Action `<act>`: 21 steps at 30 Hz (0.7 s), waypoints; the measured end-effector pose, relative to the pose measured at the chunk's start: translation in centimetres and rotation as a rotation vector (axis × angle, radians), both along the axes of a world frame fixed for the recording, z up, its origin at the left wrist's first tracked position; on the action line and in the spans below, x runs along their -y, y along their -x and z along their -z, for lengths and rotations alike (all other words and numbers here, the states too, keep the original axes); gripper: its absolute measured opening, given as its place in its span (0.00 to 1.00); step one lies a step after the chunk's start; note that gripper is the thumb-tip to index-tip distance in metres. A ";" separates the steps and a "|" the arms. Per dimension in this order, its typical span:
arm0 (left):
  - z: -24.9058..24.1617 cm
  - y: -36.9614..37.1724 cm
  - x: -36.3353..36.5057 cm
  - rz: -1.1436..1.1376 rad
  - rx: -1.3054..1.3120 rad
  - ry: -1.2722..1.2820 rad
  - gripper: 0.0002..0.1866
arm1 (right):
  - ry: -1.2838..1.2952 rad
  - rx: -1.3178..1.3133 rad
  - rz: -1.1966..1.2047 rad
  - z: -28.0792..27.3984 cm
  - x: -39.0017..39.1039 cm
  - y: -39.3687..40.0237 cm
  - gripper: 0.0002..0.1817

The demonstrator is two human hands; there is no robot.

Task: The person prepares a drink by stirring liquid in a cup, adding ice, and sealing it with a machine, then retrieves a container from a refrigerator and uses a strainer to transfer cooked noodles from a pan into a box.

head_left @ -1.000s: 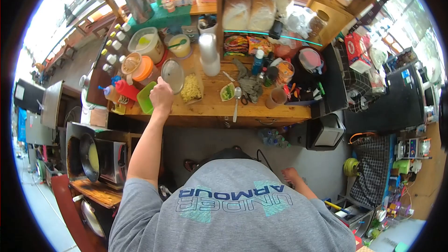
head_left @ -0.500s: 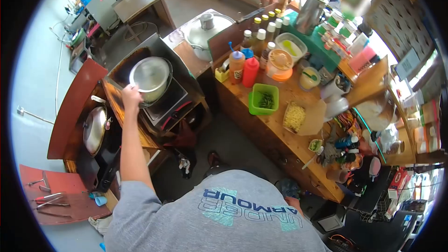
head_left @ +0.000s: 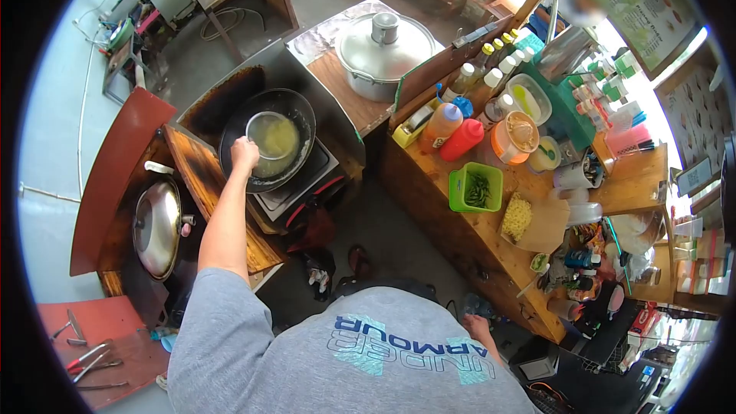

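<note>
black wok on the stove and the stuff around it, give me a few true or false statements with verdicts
1. The left hand holds a clear glass lid over the black wok. True.
2. The black wok is empty. False: yellowish food shows in it through the lid.
3. The large silver pot behind the stove has its lid on. True.
4. The green plastic tub on the wooden counter sits left of the stove. False: it lies to the right, near the red squeeze bottle.
5. The right hand grips the orange squeeze bottle. False: it hangs low by the person's side, holding nothing visible.
</note>
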State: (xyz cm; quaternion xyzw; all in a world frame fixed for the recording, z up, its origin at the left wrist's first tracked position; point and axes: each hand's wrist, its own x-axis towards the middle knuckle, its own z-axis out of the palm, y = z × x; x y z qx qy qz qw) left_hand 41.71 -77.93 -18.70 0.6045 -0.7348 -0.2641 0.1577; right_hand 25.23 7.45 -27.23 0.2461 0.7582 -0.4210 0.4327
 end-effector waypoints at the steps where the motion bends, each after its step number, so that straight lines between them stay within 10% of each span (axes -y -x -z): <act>1: -2.2 0.8 -1.6 -0.028 -0.112 -0.170 0.11 | 0.019 0.008 0.000 0.1 0.6 0.0 0.12; 11: -4.3 0.5 -1.9 0.039 -0.463 -0.481 0.10 | -0.167 -0.017 -0.387 -1.9 4.2 -0.2 0.17; 17: -10.3 -1.0 1.7 0.219 0.490 -0.095 0.15 | -0.175 -0.037 -0.436 -2.8 5.0 -0.3 0.18; 21: -13.4 -1.3 -1.0 0.124 0.642 0.098 0.15 | -0.106 0.003 -0.265 -1.3 4.0 -1.0 0.19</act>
